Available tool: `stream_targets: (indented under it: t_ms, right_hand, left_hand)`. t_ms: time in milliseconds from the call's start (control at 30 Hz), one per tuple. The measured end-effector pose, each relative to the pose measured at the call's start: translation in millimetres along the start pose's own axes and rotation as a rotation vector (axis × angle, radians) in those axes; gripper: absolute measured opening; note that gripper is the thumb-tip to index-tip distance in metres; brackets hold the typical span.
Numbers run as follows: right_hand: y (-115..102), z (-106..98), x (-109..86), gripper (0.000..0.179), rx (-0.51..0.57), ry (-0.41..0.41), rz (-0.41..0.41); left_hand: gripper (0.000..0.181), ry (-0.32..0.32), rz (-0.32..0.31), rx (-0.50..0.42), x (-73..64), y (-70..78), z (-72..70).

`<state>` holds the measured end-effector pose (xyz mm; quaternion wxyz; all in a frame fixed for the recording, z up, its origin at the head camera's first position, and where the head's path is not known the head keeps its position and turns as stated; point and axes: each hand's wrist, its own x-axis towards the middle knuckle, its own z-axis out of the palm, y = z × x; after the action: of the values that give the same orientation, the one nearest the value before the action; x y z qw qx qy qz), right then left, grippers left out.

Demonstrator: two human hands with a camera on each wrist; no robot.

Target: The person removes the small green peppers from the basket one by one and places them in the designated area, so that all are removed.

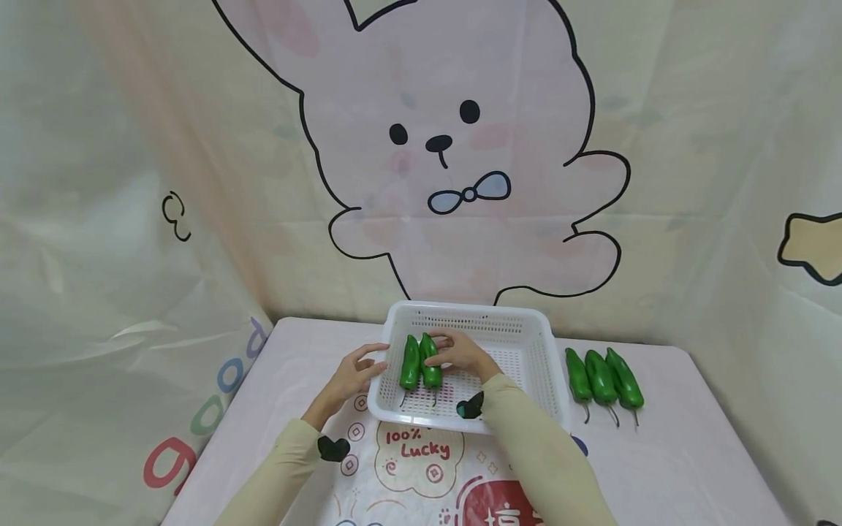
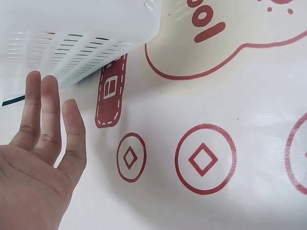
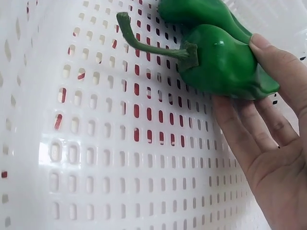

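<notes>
Two green peppers lie side by side in a white plastic basket (image 1: pixel 526 321), stems toward the person. My right hand (image 1: pixel 463 354) pinches the right-hand pepper (image 1: pixel 430 374), thumb on one side and fingertips along the other. In the right wrist view this pepper (image 3: pixel 220 62) shows its curved stem, with the other pepper (image 3: pixel 196 10) beyond it. The left pepper (image 1: pixel 409 365) rests against its neighbour. At the basket's left wall is my left hand (image 1: pixel 351 376). Its fingers (image 2: pixel 50 110) are extended beside the slotted wall in the left wrist view, with nothing in the palm.
Several more things share the table: three green peppers (image 1: pixel 601 381) lie in a row right of the basket. A printed mat (image 1: pixel 414 467) with red lettering extends under and in front of the basket. A cloth wall (image 1: pixel 447 248) with a cartoon animal stands directly behind the table.
</notes>
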<state>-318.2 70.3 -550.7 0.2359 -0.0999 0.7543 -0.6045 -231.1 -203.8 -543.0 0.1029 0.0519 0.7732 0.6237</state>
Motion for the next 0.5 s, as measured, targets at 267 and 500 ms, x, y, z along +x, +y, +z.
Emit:
stream_targets:
  t_ms: [267,500]
  right_hand:
    - [-0.8,-1.7,-1.2,0.077,0.090,-0.036,0.012]
    - [-3.1,-7.4,1.7,0.082,0.175,-0.038,0.004]
  left_hand:
    - [0.050,-0.003,0.004,-0.021,1.4,-1.8,0.7]
    - [0.050,-0.003,0.006,-0.028,1.3,-0.7,0.4]
